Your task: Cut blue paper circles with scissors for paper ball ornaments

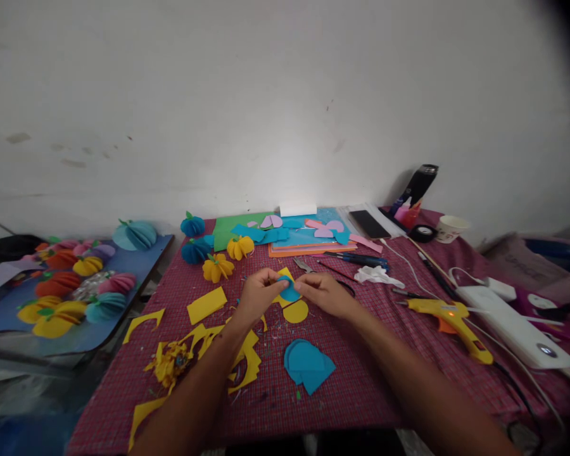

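Note:
Between my two hands is a small blue paper circle (291,290), pinched at its edges. My left hand (262,292) grips its left side, fingers closed. On the other side my right hand (323,292) pinches the right edge. Just under the circle lie yellow paper pieces, one of them a yellow disc (295,311). Nearer to me, blue paper cutouts (308,364) lie in a loose stack on the checked cloth. Yellow paper offcuts (247,361) are partly hidden by my left forearm.
At right lie a yellow glue gun (449,316) and a white power strip (515,326) with cables. Scissors (304,266), a phone (369,223) and a paper cup (451,228) stand farther back. Paper pumpkins (217,268) sit at left, more on a blue side table (154,253).

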`<act>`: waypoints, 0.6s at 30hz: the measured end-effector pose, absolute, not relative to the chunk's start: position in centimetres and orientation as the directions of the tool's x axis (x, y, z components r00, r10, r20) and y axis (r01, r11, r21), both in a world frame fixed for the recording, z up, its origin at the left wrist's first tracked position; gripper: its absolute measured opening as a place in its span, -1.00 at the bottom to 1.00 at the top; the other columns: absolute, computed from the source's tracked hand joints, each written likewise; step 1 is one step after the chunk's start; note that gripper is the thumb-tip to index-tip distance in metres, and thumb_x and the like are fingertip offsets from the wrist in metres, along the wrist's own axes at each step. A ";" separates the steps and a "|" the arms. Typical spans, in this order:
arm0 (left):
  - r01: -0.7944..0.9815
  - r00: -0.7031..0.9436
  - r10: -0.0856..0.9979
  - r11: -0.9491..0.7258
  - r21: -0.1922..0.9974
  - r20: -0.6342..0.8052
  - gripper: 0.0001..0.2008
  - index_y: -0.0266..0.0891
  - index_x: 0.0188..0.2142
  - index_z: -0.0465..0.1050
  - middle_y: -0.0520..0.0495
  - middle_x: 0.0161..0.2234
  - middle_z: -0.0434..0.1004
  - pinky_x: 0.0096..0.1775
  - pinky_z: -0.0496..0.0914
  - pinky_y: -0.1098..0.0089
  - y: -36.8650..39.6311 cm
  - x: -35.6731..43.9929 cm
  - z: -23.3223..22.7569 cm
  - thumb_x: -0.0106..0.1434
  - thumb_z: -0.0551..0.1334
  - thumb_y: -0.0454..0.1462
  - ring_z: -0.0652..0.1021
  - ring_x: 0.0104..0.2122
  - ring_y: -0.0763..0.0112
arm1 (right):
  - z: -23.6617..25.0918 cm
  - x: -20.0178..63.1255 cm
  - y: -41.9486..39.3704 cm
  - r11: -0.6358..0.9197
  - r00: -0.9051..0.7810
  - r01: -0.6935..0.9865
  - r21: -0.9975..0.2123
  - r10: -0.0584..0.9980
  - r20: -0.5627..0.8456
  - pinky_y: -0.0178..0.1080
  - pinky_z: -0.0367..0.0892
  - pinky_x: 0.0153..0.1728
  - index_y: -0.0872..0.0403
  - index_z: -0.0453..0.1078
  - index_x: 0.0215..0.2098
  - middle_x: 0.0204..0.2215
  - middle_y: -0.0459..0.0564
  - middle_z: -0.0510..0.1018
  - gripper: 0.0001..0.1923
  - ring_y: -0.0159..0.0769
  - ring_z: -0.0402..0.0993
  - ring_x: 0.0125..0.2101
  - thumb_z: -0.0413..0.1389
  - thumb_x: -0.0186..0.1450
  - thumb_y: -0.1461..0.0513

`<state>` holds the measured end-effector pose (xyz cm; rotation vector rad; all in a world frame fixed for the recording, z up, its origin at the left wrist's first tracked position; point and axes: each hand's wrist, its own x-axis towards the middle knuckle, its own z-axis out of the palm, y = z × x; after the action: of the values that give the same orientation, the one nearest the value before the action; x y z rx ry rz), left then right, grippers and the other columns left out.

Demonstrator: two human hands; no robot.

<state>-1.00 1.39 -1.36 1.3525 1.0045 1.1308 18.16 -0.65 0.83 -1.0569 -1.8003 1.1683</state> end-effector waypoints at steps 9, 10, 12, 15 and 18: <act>-0.162 0.181 0.982 -0.014 0.987 0.044 -0.58 -0.20 -0.09 0.39 0.07 -0.48 0.45 -0.49 0.27 0.50 1.0 -0.4 -0.7 0.07 0.37 -0.16 0.42 -0.54 0.52 | -0.2 17.7 -0.5 0.200 -0.198 0.272 -0.941 0.969 0.148 -0.38 0.10 -0.59 0.12 0.39 -0.54 -0.61 -0.13 0.39 -0.69 -0.43 0.23 -0.59 0.12 0.24 0.07; -0.158 0.187 0.982 -0.002 0.987 0.032 -0.66 -0.24 -0.18 0.43 0.06 -0.49 0.44 -0.49 0.27 0.50 1.0 -0.4 -0.8 0.08 0.36 -0.14 0.41 -0.55 0.53 | -0.2 17.7 -0.5 0.197 -0.185 0.264 -0.944 0.971 0.151 -0.38 0.10 -0.59 0.12 0.39 -0.53 -0.61 -0.13 0.39 -0.68 -0.43 0.22 -0.60 0.13 0.24 0.07; -0.150 0.193 0.981 0.011 0.989 0.019 -0.73 -0.28 -0.38 0.43 0.05 -0.52 0.42 -0.49 0.25 0.50 1.0 -0.4 -0.9 0.09 0.34 -0.11 0.37 -0.56 0.55 | -0.1 17.6 -0.6 0.193 -0.165 0.240 -0.951 0.974 0.155 -0.38 0.09 -0.60 0.12 0.38 -0.53 -0.62 -0.14 0.38 -0.68 -0.43 0.21 -0.61 0.13 0.23 0.06; -0.148 0.180 0.984 0.007 0.989 0.020 -0.70 -0.28 -0.48 0.38 0.07 -0.56 0.36 -0.50 0.22 0.51 0.9 -0.3 -0.9 0.08 0.34 -0.09 0.32 -0.57 0.56 | -0.1 17.3 -0.8 0.191 -0.151 0.209 -0.959 0.975 0.162 -0.38 0.09 -0.60 0.10 0.35 -0.55 -0.64 -0.16 0.36 -0.67 -0.44 0.19 -0.62 0.12 0.24 0.05; -0.097 0.147 0.989 -0.016 0.995 0.030 -0.66 -0.27 -0.54 0.33 0.12 -0.62 0.27 -0.53 0.15 0.52 0.8 -0.3 -0.7 0.07 0.34 -0.06 0.25 -0.59 0.58 | -0.1 17.0 -0.9 0.193 -0.148 0.205 -0.960 0.975 0.164 -0.38 0.10 -0.59 0.10 0.33 -0.56 -0.64 -0.16 0.35 -0.65 -0.44 0.19 -0.62 0.10 0.27 0.05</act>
<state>-0.29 0.83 -0.75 1.2220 1.0188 1.1594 17.04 -0.87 -0.14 -1.1642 -1.5473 1.0526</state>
